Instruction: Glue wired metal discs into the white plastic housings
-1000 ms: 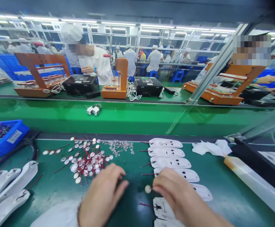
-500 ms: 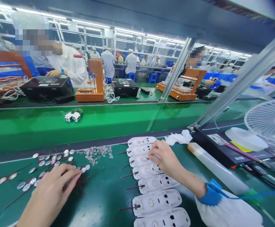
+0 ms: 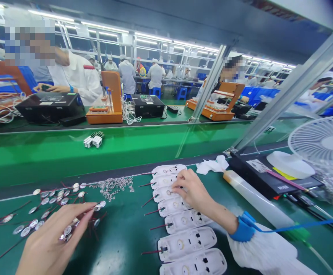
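The head view shows round, silvery metal discs with thin red wires strewn on the left of the dark green tabletop, so much of this supply looks unused; the left hand touches its near edge, thumb and forefinger almost meeting at one disc, grip uncertain. The right hand is pinched closed over the lined-up white, elongated plastic shells, its contents, if any, hidden. Nearer shells show round ring shapes, but whether those are fitted discs, hence finished work, I cannot tell.
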Tool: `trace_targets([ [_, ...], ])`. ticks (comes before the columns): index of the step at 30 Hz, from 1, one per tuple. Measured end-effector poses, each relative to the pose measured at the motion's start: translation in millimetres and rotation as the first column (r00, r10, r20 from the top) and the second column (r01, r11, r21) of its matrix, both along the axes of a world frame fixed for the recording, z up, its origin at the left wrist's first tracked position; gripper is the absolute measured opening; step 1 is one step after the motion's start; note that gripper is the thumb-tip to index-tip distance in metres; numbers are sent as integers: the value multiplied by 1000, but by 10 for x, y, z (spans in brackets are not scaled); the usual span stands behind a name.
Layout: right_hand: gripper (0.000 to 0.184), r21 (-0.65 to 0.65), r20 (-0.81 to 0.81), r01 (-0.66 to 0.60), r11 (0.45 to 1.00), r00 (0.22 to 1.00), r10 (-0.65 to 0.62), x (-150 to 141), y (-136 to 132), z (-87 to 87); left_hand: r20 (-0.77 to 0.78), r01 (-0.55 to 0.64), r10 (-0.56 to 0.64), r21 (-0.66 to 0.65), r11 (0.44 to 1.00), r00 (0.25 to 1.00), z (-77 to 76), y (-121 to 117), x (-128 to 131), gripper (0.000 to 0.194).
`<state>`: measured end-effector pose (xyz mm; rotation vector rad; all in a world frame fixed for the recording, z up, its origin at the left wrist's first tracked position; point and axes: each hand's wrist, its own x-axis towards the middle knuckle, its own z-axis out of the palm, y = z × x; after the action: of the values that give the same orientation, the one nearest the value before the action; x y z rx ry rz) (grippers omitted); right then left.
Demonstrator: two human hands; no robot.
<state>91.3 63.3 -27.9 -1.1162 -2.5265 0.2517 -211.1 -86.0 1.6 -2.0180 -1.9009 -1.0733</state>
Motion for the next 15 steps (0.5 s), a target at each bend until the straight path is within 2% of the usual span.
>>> trace_targets([
  [4,17,10,15,-64,998,998,64,-26,-35,34,28,67,-67,-9,998,997,35,36,51,25],
  [10,18,34,-73,-120,992,990,122,-112,-83,141,16,31,-30,-49,998,999,54,24,147,27],
  [15,18,59,-207,-115,992,970,125,-162,-286,337,179,11,17,-153,988,984,-120,-35,143,31],
])
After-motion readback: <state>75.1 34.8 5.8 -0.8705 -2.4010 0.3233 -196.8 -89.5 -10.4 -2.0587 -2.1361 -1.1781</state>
